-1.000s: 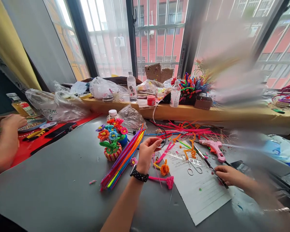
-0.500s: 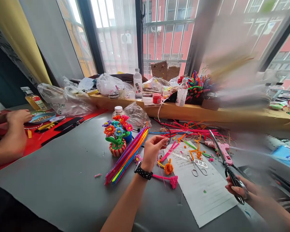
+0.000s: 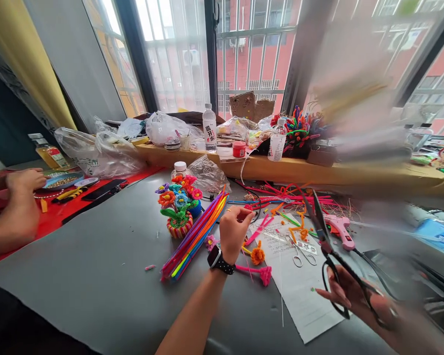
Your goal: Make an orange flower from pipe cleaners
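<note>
One pair of black scissors (image 3: 323, 233) in right grip (image 3: 351, 293): fingers curled loosely through handles, blades parted beyond grip. Left grip (image 3: 232, 234) pinched closed; anything between fingertips too small to tell. Paper (image 3: 299, 291) on counter (image 3: 114, 281) between grips.

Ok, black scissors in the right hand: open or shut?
Open: the scissors show their blades spread and handle loops apart in the right hand.

Barred windows (image 3: 257, 54) face a red building (image 3: 235, 64) above the gray table (image 3: 107, 291).
</note>
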